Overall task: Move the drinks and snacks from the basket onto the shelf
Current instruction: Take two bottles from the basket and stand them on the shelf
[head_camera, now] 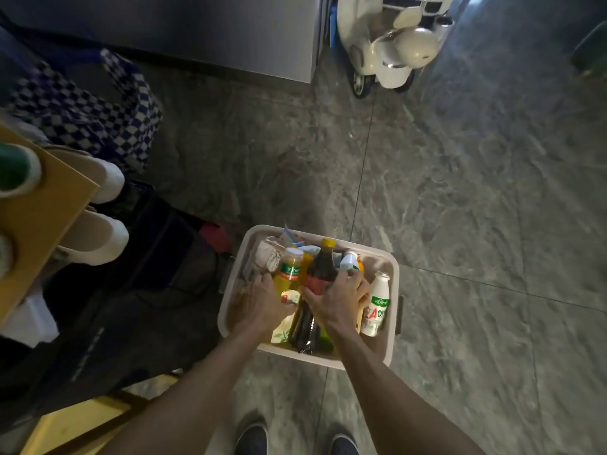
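A pale plastic basket (392, 267) stands on the floor in front of my feet, packed with drinks and snacks. Both my hands reach into it. My right hand (338, 300) wraps around a dark cola bottle (320, 264) with a yellow cap and red label. My left hand (262, 302) lies over the packets at the basket's left, beside a yellow juice bottle (289, 272); what it holds is hidden. A white milk-drink bottle (377, 305) leans at the right side. A wooden shelf (42, 218) sits at the far left with a green-topped bottle (14, 169) on it.
Black bags (138, 290) lie on the floor left of the basket. Another person in checked trousers and white shoes (95, 238) stands at the left. A cream toy scooter (391, 44) and a grey cabinet (197, 31) stand at the back. Grey stone floor stretches right.
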`<state>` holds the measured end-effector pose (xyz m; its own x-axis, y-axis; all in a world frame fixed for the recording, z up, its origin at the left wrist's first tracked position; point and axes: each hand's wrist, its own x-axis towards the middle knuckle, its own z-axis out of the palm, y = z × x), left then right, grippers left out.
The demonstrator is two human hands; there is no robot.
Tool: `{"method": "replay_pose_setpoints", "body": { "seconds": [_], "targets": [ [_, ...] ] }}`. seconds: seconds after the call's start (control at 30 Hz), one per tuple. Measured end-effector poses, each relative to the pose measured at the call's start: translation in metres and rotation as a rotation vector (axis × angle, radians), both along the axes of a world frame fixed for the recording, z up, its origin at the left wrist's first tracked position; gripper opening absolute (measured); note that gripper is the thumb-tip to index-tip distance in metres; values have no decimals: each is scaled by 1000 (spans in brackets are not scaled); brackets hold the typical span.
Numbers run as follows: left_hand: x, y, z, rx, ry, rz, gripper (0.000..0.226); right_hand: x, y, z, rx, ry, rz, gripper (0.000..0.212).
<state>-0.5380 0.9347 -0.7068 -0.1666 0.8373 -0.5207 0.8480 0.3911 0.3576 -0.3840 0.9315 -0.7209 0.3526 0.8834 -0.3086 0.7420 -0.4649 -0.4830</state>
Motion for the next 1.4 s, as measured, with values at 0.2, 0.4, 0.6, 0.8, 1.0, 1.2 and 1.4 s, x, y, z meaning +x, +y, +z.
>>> {"method": "replay_pose_setpoints", "body": {
  "seconds": [0.2,0.4,0.6,0.8,1.0,1.2,1.4],
  "targets": [
    [-9,-3,9,3,-149,63,70,-4,-15,19,71,263,-92,68],
    [-22,-31,8,126,-270,41,81,3,-38,56,107,323,50,60],
    [-50,-58,93,261,-354,7,64,12,-52,123,155,304,207,56],
    [-87,-74,195,371,-404,0,62,8,-43,235,215,280,334,51],
    [-119,-96,319,585,-395,-3,39,-10,-43,350,330,240,461,50],
    [-157,-134,430,674,-275,17,53,-33,-65,463,374,253,596,55],
    [-205,-196,486,706,-329,217,62,-91,-85,537,457,276,821,61]
  ]
}}
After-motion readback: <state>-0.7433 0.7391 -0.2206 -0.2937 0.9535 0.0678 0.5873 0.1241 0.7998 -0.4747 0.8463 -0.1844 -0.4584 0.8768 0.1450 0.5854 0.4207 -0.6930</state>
